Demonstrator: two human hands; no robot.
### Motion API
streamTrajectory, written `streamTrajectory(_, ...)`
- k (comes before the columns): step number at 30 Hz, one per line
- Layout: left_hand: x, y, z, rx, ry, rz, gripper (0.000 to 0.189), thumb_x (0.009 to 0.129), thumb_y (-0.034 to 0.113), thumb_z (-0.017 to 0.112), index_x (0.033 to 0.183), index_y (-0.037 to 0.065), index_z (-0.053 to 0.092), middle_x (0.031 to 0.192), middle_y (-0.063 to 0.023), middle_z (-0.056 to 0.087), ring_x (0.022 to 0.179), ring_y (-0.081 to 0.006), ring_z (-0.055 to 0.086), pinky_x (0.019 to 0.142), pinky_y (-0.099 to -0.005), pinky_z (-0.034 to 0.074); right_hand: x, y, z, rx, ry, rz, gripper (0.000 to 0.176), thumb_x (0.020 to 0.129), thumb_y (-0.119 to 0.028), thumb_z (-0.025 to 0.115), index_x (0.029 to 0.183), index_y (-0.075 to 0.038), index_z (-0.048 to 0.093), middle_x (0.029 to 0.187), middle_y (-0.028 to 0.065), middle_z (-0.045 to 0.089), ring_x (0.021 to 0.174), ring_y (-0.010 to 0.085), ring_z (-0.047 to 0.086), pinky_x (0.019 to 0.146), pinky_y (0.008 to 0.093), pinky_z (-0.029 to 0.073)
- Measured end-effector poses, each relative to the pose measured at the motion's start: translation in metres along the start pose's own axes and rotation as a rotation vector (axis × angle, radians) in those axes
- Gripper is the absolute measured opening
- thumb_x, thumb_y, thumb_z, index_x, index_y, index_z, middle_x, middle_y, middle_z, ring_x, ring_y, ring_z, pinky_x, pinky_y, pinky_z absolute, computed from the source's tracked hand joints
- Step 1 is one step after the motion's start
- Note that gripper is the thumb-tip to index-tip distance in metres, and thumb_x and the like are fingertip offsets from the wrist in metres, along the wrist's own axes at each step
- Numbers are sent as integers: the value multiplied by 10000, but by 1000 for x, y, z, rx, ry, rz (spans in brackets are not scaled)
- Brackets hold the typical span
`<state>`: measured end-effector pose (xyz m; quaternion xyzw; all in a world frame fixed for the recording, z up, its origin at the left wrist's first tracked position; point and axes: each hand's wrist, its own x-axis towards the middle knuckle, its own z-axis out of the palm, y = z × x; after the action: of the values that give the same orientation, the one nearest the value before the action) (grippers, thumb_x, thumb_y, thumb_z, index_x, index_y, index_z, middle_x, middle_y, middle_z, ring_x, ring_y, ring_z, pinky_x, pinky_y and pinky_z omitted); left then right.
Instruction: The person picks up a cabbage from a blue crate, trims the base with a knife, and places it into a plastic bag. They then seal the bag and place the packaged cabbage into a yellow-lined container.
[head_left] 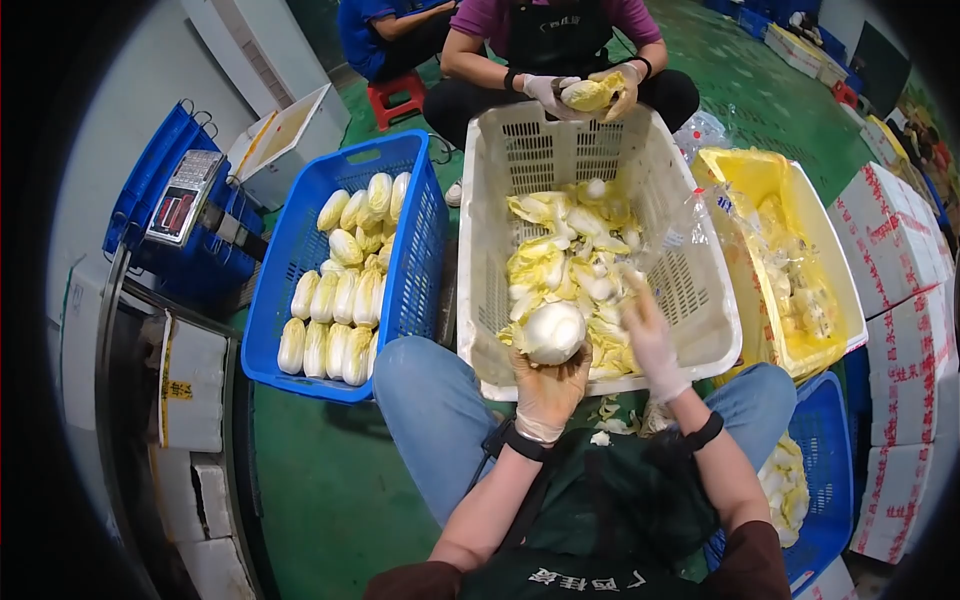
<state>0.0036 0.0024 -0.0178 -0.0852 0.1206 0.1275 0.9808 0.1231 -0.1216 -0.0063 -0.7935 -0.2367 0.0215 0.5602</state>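
My left hand (548, 392), in a thin glove, is wrapped round the base of a napa cabbage (554, 333) above the near end of the white crate (720, 300). My right hand (648, 335), also gloved, is to the right of the cabbage, apart from it and blurred by motion; what it may hold I cannot make out. Loose yellow and white cabbage leaves (565, 265) lie in the crate below. In the blue crate (412, 280) on the left are several trimmed cabbages (345, 295) in rows.
A co-worker opposite holds a cabbage (592, 93) over the crate's far end. A yellow-lined box (735, 180) and a blue basket (838, 450) stand on the right, near stacked cartons (890, 250). A scale (180, 205) is at the left. Another person sits behind.
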Motion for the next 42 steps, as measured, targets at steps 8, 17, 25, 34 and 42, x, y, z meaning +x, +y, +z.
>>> streamTrajectory(8, -1, -5, 6, 591, -8, 245, 514, 782, -21, 695, 1256, 15, 500, 1177, -87, 599, 1071, -209, 599, 954, -395, 500, 1, -26, -29, 214, -157, 80, 487, 801, -201, 716, 1254, -75, 588, 921, -2, 574, 760, 115, 529, 707, 262, 459)
streamTrajectory(17, 5, -5, -12, 1148, 106, 333, 551, 763, -3, 747, 1237, 10, 467, 1092, -81, 611, 964, -181, 627, 855, -312, 537, -10, -32, -2, -27, -113, -254, 232, 736, -110, 730, 932, -39, 629, 925, 61, 663, 840, 197, 632, 756, 277, 492)
streamTrajectory(25, -1, -2, 5, 666, -8, 264, 565, 797, -22, 690, 1298, 39, 435, 1174, -74, 572, 1055, -174, 592, 911, -319, 514, 33, 10, -56, 287, 309, 196, 444, 886, -162, 638, 1278, -4, 503, 1124, 77, 601, 1019, 155, 579, 903, 270, 452)
streamTrajectory(34, -6, -7, 11, 1002, -50, 316, 635, 718, -55, 690, 1295, 11, 430, 1150, -93, 583, 1045, -196, 593, 887, -318, 508, -6, -32, -20, -91, -369, -80, 559, 760, -328, 773, 1190, -15, 602, 1036, 144, 654, 912, 205, 624, 813, 319, 488)
streamTrajectory(42, -7, -6, -1, 973, -53, 269, 583, 734, 10, 699, 1270, 3, 466, 1186, -85, 579, 1080, -194, 585, 949, -334, 477, 4, -34, -30, -84, -394, 42, 268, 791, -209, 666, 911, 30, 655, 793, 151, 633, 747, 172, 594, 703, 302, 475)
